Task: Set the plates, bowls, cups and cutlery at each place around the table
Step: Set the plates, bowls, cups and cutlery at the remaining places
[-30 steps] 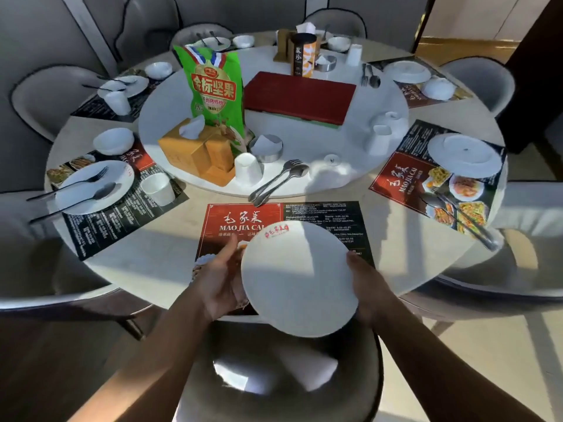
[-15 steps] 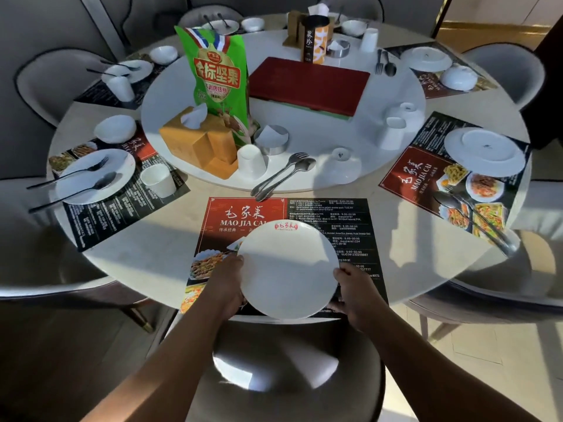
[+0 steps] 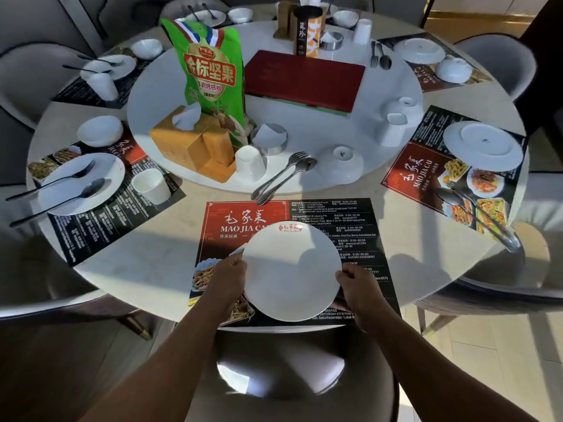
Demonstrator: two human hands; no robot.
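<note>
The left hand (image 3: 228, 277) and right hand (image 3: 358, 287) each grip the rim of the white plate (image 3: 292, 271), which is low over the near placemat (image 3: 243, 214). It is close to the near edge of the table (image 3: 146, 269). Let go too near that edge, it could tip off.

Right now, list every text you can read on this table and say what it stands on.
"毛家菜 MAO JIA CA": near placemat, last letter hidden by the plate.
"MAO JIA CAI": right placemat.
"金标坚果": green bag.
Too small to read: the plate's red logo, both placemats' fine print, the canister characters.
</note>
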